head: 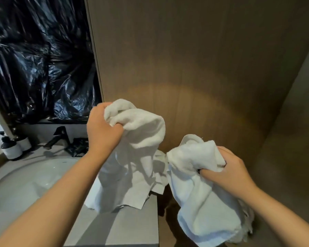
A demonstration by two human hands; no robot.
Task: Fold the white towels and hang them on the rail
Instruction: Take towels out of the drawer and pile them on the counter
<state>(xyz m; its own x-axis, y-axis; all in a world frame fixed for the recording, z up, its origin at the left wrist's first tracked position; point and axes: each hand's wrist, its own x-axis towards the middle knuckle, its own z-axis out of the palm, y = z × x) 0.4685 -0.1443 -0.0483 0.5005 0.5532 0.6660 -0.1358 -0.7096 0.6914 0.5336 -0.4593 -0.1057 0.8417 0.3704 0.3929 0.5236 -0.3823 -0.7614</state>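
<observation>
My left hand (103, 130) is clenched around a bunched part of a white towel (141, 132), held up in front of the brown wall. That towel hangs down crumpled, and its lower edge rests on the grey counter (125, 227). My right hand (228, 166) grips a second bunch of white towel (194, 186), lower and to the right, which droops past the counter's end. I cannot tell whether the two bunches belong to one towel or two. No rail is in view.
A white sink basin (25, 184) is set in the counter at the left, with a black tap (58, 138) behind it and two white dispenser bottles (12, 148) at the far left. Black plastic sheeting (39, 59) covers the area above. A brown wood-grain wall (203, 68) stands straight ahead.
</observation>
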